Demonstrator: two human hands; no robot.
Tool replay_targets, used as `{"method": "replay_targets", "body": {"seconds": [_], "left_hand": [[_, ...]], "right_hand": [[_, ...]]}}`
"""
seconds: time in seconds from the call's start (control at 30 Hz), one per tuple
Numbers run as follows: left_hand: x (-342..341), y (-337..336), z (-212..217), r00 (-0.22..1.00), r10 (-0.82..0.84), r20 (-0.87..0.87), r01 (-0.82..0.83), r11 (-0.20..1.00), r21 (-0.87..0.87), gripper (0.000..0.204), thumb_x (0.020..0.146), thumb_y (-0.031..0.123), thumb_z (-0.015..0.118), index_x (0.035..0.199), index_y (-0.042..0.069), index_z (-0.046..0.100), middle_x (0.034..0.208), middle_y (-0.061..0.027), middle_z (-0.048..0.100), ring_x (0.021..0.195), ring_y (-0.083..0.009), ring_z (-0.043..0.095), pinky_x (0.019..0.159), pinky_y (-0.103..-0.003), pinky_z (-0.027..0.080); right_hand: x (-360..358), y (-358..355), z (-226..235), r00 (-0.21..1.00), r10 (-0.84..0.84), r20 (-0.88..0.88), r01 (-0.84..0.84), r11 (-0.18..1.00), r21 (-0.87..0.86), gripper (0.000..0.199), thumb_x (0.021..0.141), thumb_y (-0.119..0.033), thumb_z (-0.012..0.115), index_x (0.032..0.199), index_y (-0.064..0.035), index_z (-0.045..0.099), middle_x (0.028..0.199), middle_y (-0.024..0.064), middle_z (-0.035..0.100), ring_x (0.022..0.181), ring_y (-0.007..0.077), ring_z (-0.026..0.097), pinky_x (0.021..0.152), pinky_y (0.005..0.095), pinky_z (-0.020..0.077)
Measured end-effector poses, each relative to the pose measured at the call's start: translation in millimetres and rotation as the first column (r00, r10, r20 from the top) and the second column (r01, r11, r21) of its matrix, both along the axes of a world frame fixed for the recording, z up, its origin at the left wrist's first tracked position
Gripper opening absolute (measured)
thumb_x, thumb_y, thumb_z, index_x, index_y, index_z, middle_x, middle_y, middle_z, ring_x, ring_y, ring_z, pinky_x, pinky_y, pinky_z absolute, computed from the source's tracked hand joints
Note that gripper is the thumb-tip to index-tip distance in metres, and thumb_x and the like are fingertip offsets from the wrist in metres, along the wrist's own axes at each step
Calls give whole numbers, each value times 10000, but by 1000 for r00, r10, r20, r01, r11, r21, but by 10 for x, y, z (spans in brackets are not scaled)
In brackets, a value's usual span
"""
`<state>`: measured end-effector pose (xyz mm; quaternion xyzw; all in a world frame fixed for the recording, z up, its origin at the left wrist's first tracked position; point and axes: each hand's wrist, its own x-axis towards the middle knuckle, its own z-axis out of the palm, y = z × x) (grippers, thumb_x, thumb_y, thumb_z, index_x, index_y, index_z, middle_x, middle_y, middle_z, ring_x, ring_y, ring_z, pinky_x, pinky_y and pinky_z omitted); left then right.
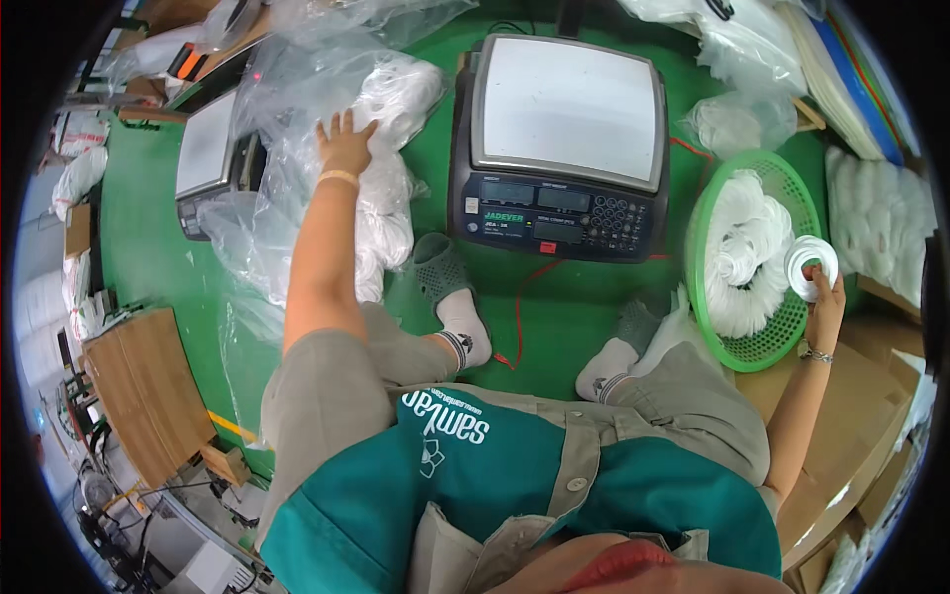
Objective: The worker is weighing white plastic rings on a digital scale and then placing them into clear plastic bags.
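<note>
My left hand [344, 148] lies with its fingers spread on clear plastic bags [287, 188] and the white bundles [384, 198] among them. On the far right my right hand [827, 297] grips a white ring-shaped coil [796, 265], its fingers partly hidden by it. The coil is held at the right side of a green plastic basket [787, 335]. Inside the basket, similar white rings [742, 259] lie in overlapping rows. Whether the coil is cord or a stack of thin rings, I cannot tell.
A dark counting scale [564, 119] with a white platform stands on the green floor between my hands. Another scale [210, 148] is at the left. A red cable [519, 312] runs near my feet. Cardboard boxes [841, 421] and bagged white goods [876, 208] crowd the right.
</note>
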<state>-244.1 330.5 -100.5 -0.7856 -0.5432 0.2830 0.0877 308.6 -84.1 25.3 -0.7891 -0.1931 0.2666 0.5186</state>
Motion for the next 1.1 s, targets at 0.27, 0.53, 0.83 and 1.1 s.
{"method": "replay_targets", "body": {"seconds": [0.27,0.53,0.83,1.1], "left_hand": [[325,162,198,822,-248,513,187,968,169,411,738,226,545,1147,202,517,1268,-144,404,1127,-276,434,936,-465,322],[1646,-835,1068,458,-293,839,597,801,-47,337,786,121,523,1120,77,525,1124,-166,523,995,-308,519,808,-335,424],[1909,-1692,1201,547,-287,786,706,664,-248,328,774,96,539,1094,23,528,1039,-190,556,965,-330,533,816,-342,418],[2332,-2215,1329,501,-299,812,783,556,-279,331,770,114,544,1093,41,529,1059,-168,553,955,-325,534,815,-343,425]], "right_hand": [[65,-236,-17,984,-117,133,117,993,7,226,790,-125,543,985,-12,563,816,27,594,734,108,538,658,233,416],[143,-457,-546,801,18,598,215,924,-317,671,674,-388,685,1151,15,440,1048,201,542,846,243,577,714,302,478],[-1433,-1696,-811,966,77,246,114,727,-677,243,719,-288,638,809,-93,525,756,40,576,656,189,552,578,325,436],[-1796,-2037,-1490,614,484,624,358,534,-766,437,743,-232,448,1176,-166,455,946,26,470,871,161,462,773,404,341]]}}
